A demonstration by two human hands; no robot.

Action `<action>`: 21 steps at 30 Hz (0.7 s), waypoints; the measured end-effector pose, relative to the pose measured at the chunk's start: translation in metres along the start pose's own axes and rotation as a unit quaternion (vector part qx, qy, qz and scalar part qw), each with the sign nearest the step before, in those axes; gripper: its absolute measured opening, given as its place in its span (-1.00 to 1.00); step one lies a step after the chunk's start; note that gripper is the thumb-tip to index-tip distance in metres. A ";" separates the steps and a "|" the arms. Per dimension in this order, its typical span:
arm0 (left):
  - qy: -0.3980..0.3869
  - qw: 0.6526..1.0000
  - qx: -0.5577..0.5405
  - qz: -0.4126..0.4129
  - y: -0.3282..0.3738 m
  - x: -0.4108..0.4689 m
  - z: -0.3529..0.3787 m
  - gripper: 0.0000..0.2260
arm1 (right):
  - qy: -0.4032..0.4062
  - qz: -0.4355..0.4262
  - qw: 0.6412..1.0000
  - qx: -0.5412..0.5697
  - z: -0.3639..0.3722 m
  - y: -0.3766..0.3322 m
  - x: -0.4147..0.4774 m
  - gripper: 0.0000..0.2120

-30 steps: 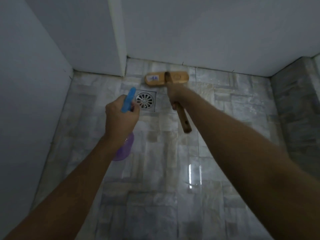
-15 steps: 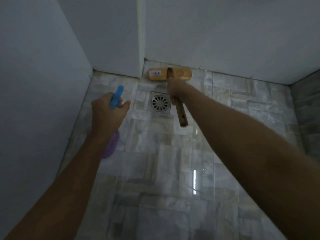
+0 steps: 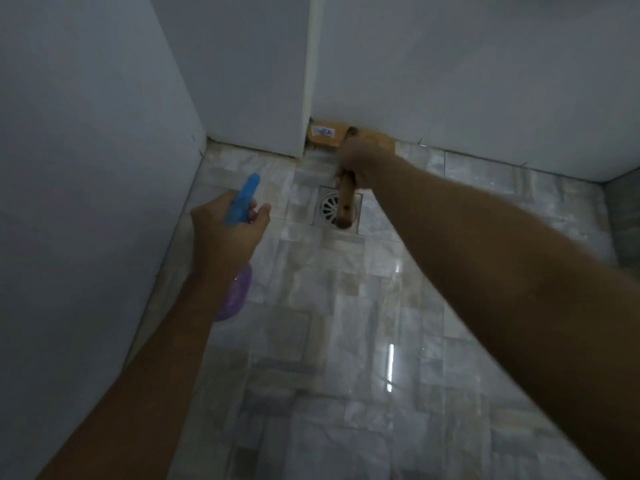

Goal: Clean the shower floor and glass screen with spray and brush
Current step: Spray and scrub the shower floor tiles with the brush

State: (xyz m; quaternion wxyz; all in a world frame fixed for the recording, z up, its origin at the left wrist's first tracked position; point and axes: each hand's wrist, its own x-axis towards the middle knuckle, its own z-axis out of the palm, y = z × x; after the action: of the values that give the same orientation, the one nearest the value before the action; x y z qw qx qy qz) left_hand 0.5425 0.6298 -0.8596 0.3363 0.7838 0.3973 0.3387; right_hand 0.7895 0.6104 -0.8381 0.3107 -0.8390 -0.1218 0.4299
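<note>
While my right hand [image 3: 360, 157] stays out of it for gripping purposes only, closed round the wooden handle, the brush [image 3: 332, 135] has its head pressed against the foot of the far wall [image 3: 485, 64], just beyond the floor drain [image 3: 329, 207], which the handle end overlaps. My left hand [image 3: 225, 230] is wrapped round the spray bottle [image 3: 239, 292], blue nozzle pointing toward the corner, purple body under my wrist. The tiled shower floor [image 3: 346, 341] shines wet.
</note>
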 end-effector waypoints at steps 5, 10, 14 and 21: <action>0.020 1.000 -0.005 0.006 -0.001 -0.003 -0.007 -0.85 | 0.014 -0.002 1.000 -0.011 -0.003 -0.006 0.000 -0.76; 0.019 1.000 -0.005 -0.001 0.002 0.000 -0.006 -0.84 | -0.013 0.030 0.999 -0.038 0.008 0.016 -0.007 -0.70; -0.001 1.000 -0.002 0.013 0.004 -0.006 0.000 -0.82 | 0.009 0.005 1.000 -0.007 -0.001 -0.009 0.010 -0.74; -0.018 1.000 -0.010 -0.010 0.004 0.000 0.005 -0.83 | -0.005 -0.050 0.968 -0.247 -0.007 0.007 -0.024 -0.70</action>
State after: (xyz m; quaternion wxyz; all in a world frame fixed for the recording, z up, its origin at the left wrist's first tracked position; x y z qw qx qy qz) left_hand 0.5484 0.6261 -0.8590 0.3544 0.7822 0.3958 0.3255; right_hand 0.7800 0.5905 -0.8238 0.1142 -0.8802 -0.2679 0.3748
